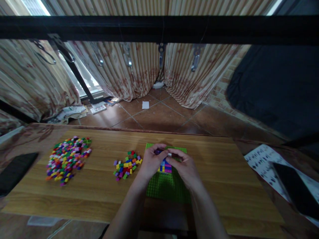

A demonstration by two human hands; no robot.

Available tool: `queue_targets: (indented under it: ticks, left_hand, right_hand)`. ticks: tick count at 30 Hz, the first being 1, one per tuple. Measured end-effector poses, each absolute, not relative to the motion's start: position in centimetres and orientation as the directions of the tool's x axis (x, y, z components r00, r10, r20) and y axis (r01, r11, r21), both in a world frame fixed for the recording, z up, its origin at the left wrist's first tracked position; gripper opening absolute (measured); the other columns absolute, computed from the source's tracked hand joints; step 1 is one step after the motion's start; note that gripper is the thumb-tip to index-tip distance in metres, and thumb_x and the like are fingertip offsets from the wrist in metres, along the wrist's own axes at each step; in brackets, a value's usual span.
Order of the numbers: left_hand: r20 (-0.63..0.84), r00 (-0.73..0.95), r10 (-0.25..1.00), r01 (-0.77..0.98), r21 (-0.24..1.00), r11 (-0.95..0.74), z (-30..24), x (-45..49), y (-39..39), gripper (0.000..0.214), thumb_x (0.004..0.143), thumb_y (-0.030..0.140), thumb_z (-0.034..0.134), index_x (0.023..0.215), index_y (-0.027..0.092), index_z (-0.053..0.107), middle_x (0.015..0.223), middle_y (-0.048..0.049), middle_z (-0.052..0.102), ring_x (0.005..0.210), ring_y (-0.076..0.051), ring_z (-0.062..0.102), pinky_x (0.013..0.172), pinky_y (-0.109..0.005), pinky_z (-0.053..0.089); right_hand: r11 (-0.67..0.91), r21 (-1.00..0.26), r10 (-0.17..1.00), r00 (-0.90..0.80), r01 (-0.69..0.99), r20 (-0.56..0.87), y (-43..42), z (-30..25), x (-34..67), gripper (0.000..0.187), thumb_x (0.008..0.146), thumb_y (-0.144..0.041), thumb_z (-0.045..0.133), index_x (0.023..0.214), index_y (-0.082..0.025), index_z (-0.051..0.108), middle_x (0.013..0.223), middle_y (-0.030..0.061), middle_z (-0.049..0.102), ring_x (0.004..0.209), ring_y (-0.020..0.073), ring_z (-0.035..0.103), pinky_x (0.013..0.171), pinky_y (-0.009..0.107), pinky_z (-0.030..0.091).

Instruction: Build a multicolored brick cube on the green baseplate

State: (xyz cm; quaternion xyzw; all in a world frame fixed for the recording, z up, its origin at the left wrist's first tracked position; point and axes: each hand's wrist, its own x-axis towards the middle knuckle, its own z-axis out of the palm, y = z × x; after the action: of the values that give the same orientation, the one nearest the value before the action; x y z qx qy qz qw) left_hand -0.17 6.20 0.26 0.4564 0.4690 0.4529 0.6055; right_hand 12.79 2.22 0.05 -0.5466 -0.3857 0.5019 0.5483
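Note:
A green studded baseplate (159, 189) lies on the wooden table under both hands. On its upper middle stands a small block of joined building bricks (164, 167) in blue, yellow, purple and pink. My left hand (152, 161) curls over the block's far left side, its fingers bent around dark purple-blue bricks (158, 151). From the other side, my right hand (185, 166) has thumb and index finger drawn together at the block's far right, beside a white brick (169, 154). The two thumbs nearly meet over the bricks. Fingers hide much of the block's far part.
Left of the baseplate lies a small pile of loose bricks (127, 166), and farther left a large mixed pile (68, 157). A dark flat object (17, 172) lies at the far left. To the right are a printed sheet (265, 166) and a black phone-like object (296, 189).

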Motion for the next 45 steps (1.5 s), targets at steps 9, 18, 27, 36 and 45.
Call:
queue_targets:
  ticks: [9, 18, 27, 36, 45]
  left_hand:
    - [-0.114, 0.16, 0.981, -0.106, 0.986, 0.132, 0.7, -0.1, 6.2, 0.018, 0.066, 0.023, 0.074, 0.082, 0.015, 0.071, 0.075, -0.0003, 0.067, 0.066, -0.012, 0.059, 0.065, -0.024, 0.047]
    - [-0.062, 0.213, 0.975, -0.098, 0.992, 0.084, 0.7, -0.4, 6.5, 0.017, 0.067, 0.022, 0.074, 0.082, 0.015, 0.07, 0.075, -0.0001, 0.066, 0.07, -0.011, 0.059, 0.069, -0.023, 0.047]
    - [-0.117, 0.204, 0.972, -0.224, 0.961, 0.163, 0.6, 0.0, 6.4, 0.018, 0.062, 0.023, 0.076, 0.078, 0.015, 0.071, 0.073, 0.0007, 0.066, 0.067, -0.011, 0.057, 0.067, -0.023, 0.045]
    - [-0.162, 0.147, 0.976, -0.246, 0.95, 0.194, 1.2, -0.1, 5.6, 0.025, 0.07, 0.037, 0.074, 0.084, 0.015, 0.074, 0.076, -0.0009, 0.068, 0.072, -0.013, 0.059, 0.07, -0.024, 0.045]
    - [-0.189, 0.02, 0.982, -0.345, 0.92, 0.185, 0.7, 0.4, 4.9, 0.02, 0.076, 0.028, 0.063, 0.088, 0.017, 0.073, 0.074, 0.0, 0.068, 0.068, -0.012, 0.059, 0.066, -0.022, 0.045]
  right_hand:
    - [-0.123, -0.974, 0.951, 0.259, -0.192, -0.171, 1.9, -0.2, 13.5, 0.03, 0.062, -0.037, 0.081, 0.089, -0.025, 0.078, 0.092, 0.003, 0.076, 0.086, 0.0203, 0.065, 0.086, 0.038, 0.049]
    - [-0.137, -0.975, 0.949, 0.259, -0.177, -0.18, 1.9, -0.4, 13.5, 0.028, 0.061, -0.039, 0.08, 0.085, -0.024, 0.078, 0.088, 0.0033, 0.077, 0.085, 0.0213, 0.066, 0.087, 0.039, 0.049]
    - [-0.122, -0.979, 0.948, 0.272, -0.162, -0.163, 1.8, -0.1, 13.1, 0.028, 0.064, -0.04, 0.078, 0.086, -0.023, 0.077, 0.09, 0.0042, 0.077, 0.087, 0.0217, 0.068, 0.087, 0.039, 0.051]
    - [-0.121, -0.98, 0.941, 0.296, -0.159, -0.164, 2.0, 0.0, 13.1, 0.027, 0.067, -0.041, 0.074, 0.087, -0.022, 0.077, 0.09, 0.0048, 0.077, 0.086, 0.0208, 0.068, 0.084, 0.037, 0.05]
    - [-0.154, -0.981, 0.936, 0.3, -0.115, -0.182, 1.9, 0.0, 13.0, 0.031, 0.066, -0.043, 0.074, 0.087, -0.02, 0.076, 0.09, 0.0057, 0.077, 0.085, 0.0215, 0.068, 0.082, 0.037, 0.051]
